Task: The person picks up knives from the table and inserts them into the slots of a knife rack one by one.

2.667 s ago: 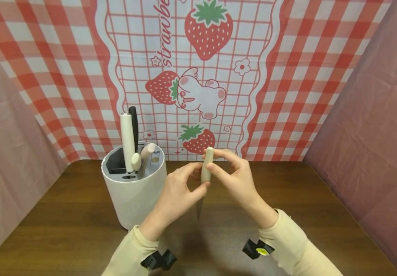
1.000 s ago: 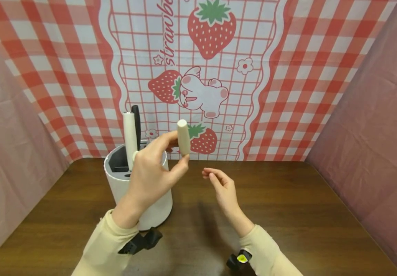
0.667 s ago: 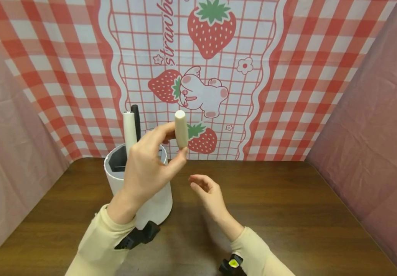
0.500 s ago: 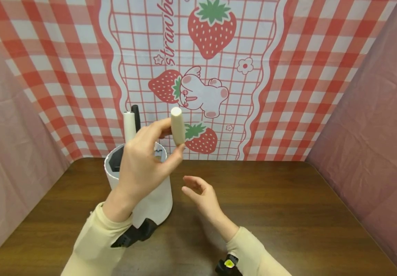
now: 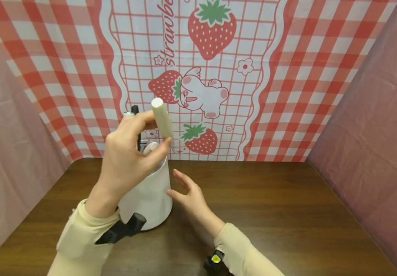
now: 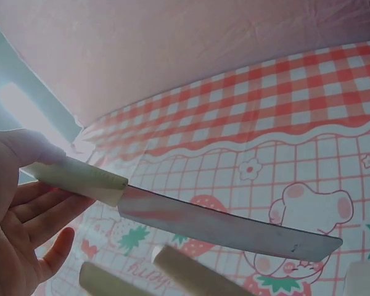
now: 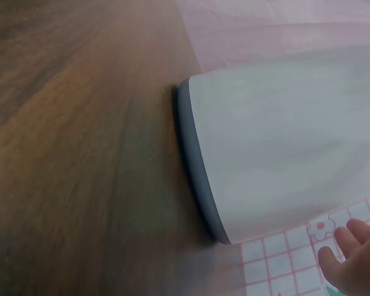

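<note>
My left hand (image 5: 124, 155) pinches the cream handle of a knife (image 5: 162, 120) between thumb and fingers, up above a white knife block (image 5: 150, 199). In the left wrist view the whole bare blade (image 6: 234, 223) shows, long with an angled tip; two pale handles (image 6: 194, 271) lie below it. From the head, the hand hides most of the block's top and the blade. My right hand (image 5: 192, 197) is at the block's right side, fingers spread and thumb by the wall; whether it touches cannot be told. The right wrist view shows its fingers (image 7: 357, 246) beside the block.
A black handle (image 5: 135, 109), a white handle (image 5: 128, 114) and a pale handle (image 5: 150, 148) stick out of the block. The block stands on a brown wooden table (image 5: 288, 214). Behind hangs a strawberry-print cloth (image 5: 243, 96), with pink cloth (image 5: 367, 126) on both sides.
Both hands held the knife at first; the right let go. The left has carried it up and left over the block. The right hand has moved left to the block's side, its fingers spreading.
</note>
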Motion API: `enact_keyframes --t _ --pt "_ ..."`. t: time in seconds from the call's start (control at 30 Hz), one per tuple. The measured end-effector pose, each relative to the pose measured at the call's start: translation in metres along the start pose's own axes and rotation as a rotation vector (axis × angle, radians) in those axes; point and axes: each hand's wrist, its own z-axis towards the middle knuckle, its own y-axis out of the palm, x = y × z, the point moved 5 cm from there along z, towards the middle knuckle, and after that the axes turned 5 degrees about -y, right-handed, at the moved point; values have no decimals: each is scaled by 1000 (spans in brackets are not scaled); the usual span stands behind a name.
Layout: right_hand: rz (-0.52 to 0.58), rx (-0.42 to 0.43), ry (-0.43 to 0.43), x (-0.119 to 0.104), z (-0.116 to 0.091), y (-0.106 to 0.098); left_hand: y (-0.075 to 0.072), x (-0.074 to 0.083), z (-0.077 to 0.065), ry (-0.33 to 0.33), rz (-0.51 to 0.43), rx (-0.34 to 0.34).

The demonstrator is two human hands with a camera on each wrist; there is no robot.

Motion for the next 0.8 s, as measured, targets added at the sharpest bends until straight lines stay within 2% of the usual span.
enact_keyframes --t 0.1,0.33,0.5,0.8 --pt "8 -3 -3 -12 0 2 -5 -4 1 -11 -20 3" --pt "35 -1 37 -2 1 8 -16 -9 6 -34 -42 14" --pt "47 -6 45 -8 1 8 -21 -11 8 -45 -48 44" --pt "50 -6 60 -6 1 8 -25 -11 10 -14 -1 45"
